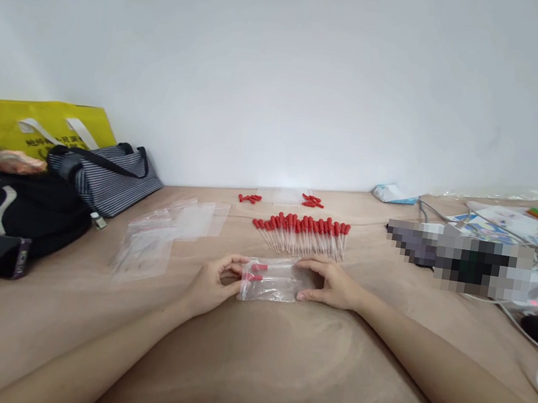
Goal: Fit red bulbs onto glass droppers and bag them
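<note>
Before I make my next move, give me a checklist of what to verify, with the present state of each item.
1. Left hand at the left end of the clear, flat plastic bag: ok.
2. Right hand at the bag's right end: ok, thumb and forefinger spread apart there.
3. Red rubber-looking bulbs showing at the bag's left end: ok, two visible.
4. Bag sealed: cannot tell; no closure shows clearly.
5. Row of slim clear droppers with red bulbs within view: ok, lying just beyond the bag.
6. Spread of flat, clear plastic bags within view: ok, left of the left hand.
</note>
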Tool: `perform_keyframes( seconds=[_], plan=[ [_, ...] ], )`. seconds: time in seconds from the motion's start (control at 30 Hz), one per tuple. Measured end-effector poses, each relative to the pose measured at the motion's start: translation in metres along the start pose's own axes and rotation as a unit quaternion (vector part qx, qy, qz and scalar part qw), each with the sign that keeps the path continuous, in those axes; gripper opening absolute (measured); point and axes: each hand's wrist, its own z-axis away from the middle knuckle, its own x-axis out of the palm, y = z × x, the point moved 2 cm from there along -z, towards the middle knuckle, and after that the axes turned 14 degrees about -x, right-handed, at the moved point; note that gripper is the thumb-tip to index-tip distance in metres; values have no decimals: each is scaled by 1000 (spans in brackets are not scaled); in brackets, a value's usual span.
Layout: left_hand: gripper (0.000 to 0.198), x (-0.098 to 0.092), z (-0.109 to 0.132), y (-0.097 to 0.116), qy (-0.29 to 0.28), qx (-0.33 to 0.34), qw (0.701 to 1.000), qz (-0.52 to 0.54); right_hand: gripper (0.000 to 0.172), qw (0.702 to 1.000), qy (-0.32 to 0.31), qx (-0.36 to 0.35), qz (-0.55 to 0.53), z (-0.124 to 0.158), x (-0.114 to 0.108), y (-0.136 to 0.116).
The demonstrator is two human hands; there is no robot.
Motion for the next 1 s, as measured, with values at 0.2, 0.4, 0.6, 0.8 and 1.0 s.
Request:
perform_keyframes(
  seconds=[0.2,0.4,0.6,0.8,1.0],
  plan=[
    [33,11,-7,6,36,16,992,-119,66,1000,4,7,7,2,1,1],
    [41,11,-13,5,88,-1,989,-115,63,1000,5,2,6,1,0,-1],
    [46,13,-14,1,74,-11,994,-75,63,1000,4,5,8,1,0,-1],
    [44,14,-15,-1,109,-3,989,-96,63,1000,-1,5,12,1,0,0],
    [48,13,-17,-2,115,-13,987,-109,63,1000,-5,11,14,1,0,0]
  ],
)
